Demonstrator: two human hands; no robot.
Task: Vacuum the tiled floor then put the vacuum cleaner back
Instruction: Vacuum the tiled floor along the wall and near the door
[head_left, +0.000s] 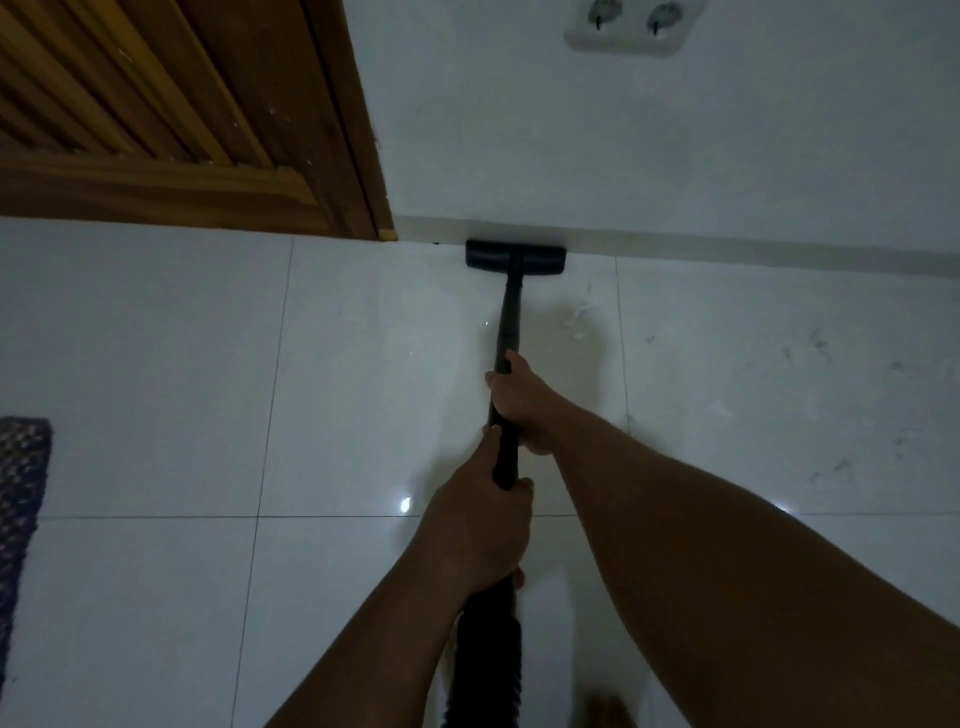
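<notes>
A black vacuum wand (509, 317) runs away from me across the white tiled floor (363, 374). Its flat black floor head (516, 254) rests against the baseboard at the foot of the white wall. My right hand (519, 402) grips the wand higher up, and my left hand (480, 525) grips it lower down, near where the ribbed black hose (488, 660) starts. The hose drops out of view at the bottom edge. The vacuum's body is not in view.
A brown wooden louvred door (156, 104) and its frame stand at the top left. A double wall socket (631, 23) sits on the wall (675, 145) at the top right. A dark woven mat (21, 499) lies at the left edge. Smudges and specks mark the tiles at the right (810, 353).
</notes>
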